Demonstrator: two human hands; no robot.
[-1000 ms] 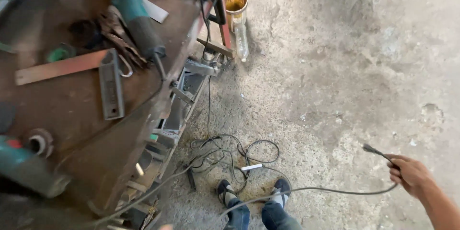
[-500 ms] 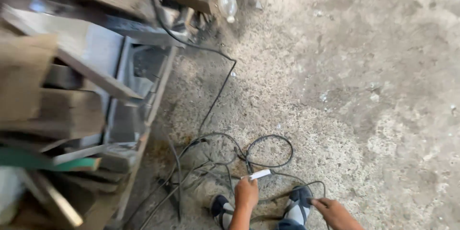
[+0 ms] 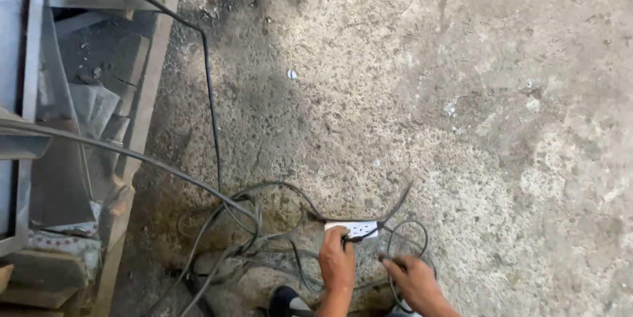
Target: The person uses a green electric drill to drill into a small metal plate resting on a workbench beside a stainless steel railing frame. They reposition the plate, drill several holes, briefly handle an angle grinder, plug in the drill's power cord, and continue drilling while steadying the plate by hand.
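1. Looking down through the head view, I see my left hand (image 3: 337,262) gripping the near end of a white power strip (image 3: 353,228) on the concrete floor (image 3: 461,126).
2. My right hand (image 3: 414,279) closes on a black cable (image 3: 394,251) just right of it; metal scrap (image 3: 59,158) lies far left.

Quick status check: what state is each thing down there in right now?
Left hand: gripping the end of the white power strip.
Right hand: holding a dark plug by the cable.
White power strip: flat on the concrete, one cable plugged in.
Black cables: tangled in loose loops on the floor.
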